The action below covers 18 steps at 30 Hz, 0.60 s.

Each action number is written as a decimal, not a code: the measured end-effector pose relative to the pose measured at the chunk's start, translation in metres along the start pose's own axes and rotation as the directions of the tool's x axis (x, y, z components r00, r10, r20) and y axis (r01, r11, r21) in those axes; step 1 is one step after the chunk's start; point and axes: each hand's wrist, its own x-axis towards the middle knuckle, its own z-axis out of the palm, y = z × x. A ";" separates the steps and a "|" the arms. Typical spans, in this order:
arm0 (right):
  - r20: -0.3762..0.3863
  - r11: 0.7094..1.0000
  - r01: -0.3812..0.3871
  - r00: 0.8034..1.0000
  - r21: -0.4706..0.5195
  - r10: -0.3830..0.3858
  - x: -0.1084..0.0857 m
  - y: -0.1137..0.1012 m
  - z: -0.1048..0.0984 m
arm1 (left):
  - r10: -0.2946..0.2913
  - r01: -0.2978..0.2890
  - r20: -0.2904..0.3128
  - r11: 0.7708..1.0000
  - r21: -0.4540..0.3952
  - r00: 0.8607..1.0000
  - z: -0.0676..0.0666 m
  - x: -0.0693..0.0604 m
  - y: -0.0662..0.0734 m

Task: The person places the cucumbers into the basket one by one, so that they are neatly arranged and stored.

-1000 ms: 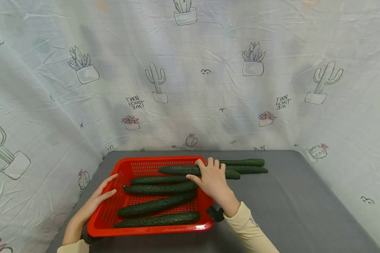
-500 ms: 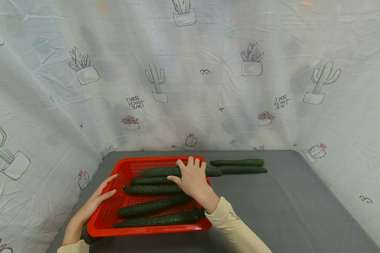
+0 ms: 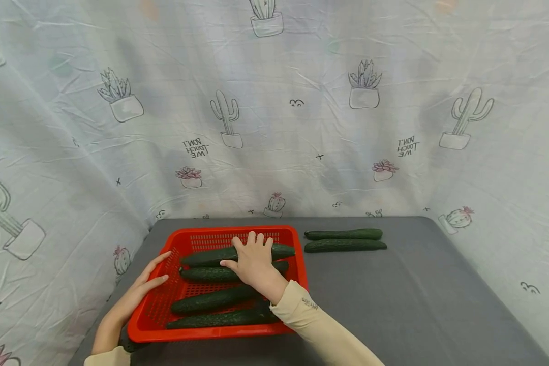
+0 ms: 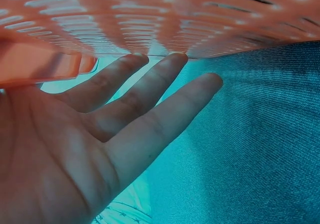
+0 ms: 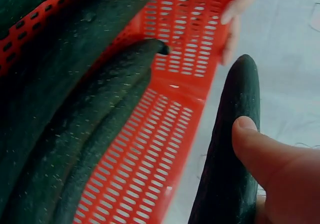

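A cucumber [image 5: 235, 104] is held in my right hand [image 3: 256, 262], with the thumb along its side in the right wrist view. In the head view this cucumber lies over the back part of a red plastic basket [image 3: 217, 333]. More dark green cucumbers, one of them [image 3: 210, 300] near the middle, lie crosswise in the basket below the hand. My left hand [image 3: 134, 292] rests on the basket's left rim, thumb and one finger over the edge. Its other fingers [image 4: 150, 119] are straight under the slotted wall in the left wrist view.
Two cucumbers [image 3: 345, 245] lie side by side on the grey table [image 3: 393, 305], just right of the basket's back corner. A pale curtain [image 3: 274, 127] printed with cacti surrounds the table at the back and sides.
My right hand has moved left with the cucumber, from across the basket's right rim to fully above the inside of the basket. The left hand and the basket have stayed in place.
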 end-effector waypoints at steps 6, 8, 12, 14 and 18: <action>0.102 0.998 -0.051 0.993 -0.021 0.053 0.013 -0.009 0.013 | -0.010 0.010 -0.001 1.000 0.006 1.000 0.000 0.001 0.000; 0.126 0.998 -0.059 0.990 -0.025 0.062 0.017 -0.011 0.017 | -0.014 0.014 -0.001 1.000 0.005 1.000 0.000 0.002 -0.001; 0.145 0.997 -0.067 0.987 -0.037 0.071 0.021 -0.013 0.024 | -0.016 0.016 0.000 1.000 -0.001 1.000 0.000 0.002 -0.001; 0.141 0.997 -0.071 0.987 -0.043 0.077 0.024 -0.013 0.029 | -0.018 0.018 0.000 1.000 -0.005 1.000 0.000 0.002 -0.001; 0.132 0.995 -0.083 0.987 -0.049 0.089 0.029 -0.013 0.041 | -0.024 0.024 -0.001 1.000 -0.006 1.000 0.001 0.002 0.000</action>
